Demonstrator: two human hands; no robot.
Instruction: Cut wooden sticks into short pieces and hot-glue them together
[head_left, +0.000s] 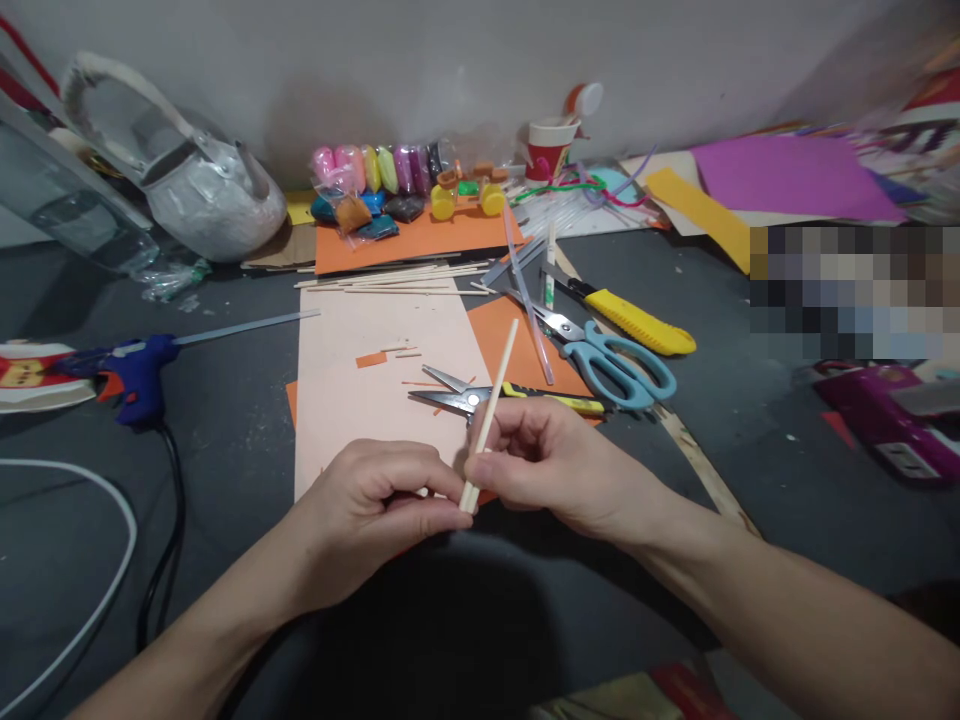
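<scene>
Between my hands are pale wooden sticks [498, 385], held close together at a slant; how many is hard to make out. My left hand [382, 495] pinches their lower ends between thumb and fingers. Higher up, my right hand [551, 450] grips the same sticks with its thumb across them. Just beyond my hands lie scissors with black and yellow handles [551, 398], blades apart, partly covered by my right hand. A pale sheet [367, 390] lies under them, with small wood offcuts and an orange scrap [371, 360]. More thin sticks [397, 280] rest along its far edge.
Blue-handled scissors [619, 365] and a yellow utility knife [641, 318] lie to the right. A blue glue gun [139, 375] is at left, its cord nearby. Behind stand a silver kettle [214, 195], clay packets [375, 185] and a red paper cup [551, 150]. Purple paper [787, 175] lies back right.
</scene>
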